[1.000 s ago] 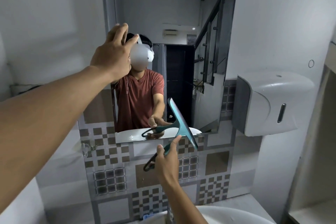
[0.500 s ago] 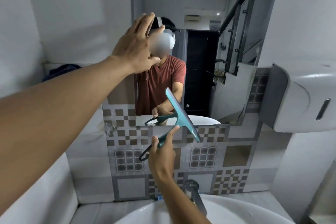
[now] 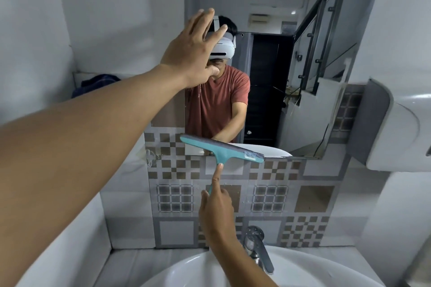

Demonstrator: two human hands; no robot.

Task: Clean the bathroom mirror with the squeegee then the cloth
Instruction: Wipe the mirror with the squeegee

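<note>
A tall wall mirror (image 3: 268, 7) hangs above the sink and reflects a person in a red shirt. My right hand (image 3: 215, 205) grips the handle of a teal squeegee (image 3: 221, 148), index finger stretched along the stem. Its blade lies almost level across the mirror's lower left edge, tilted down to the right. My left hand (image 3: 193, 51) is raised with fingers spread, palm toward the mirror's left side at head height; I cannot tell whether it touches the glass. A dark blue cloth (image 3: 98, 82) lies on the ledge at the left.
A white sink (image 3: 193, 270) with a chrome tap (image 3: 257, 247) sits directly below. A white and grey dispenser (image 3: 396, 123) juts from the right wall. Patterned tiles (image 3: 275, 202) cover the wall under the mirror.
The squeegee has turned from a steep diagonal to nearly level and now sits against the mirror's bottom edge. The view has dropped and shifted left. My left hand stays raised.
</note>
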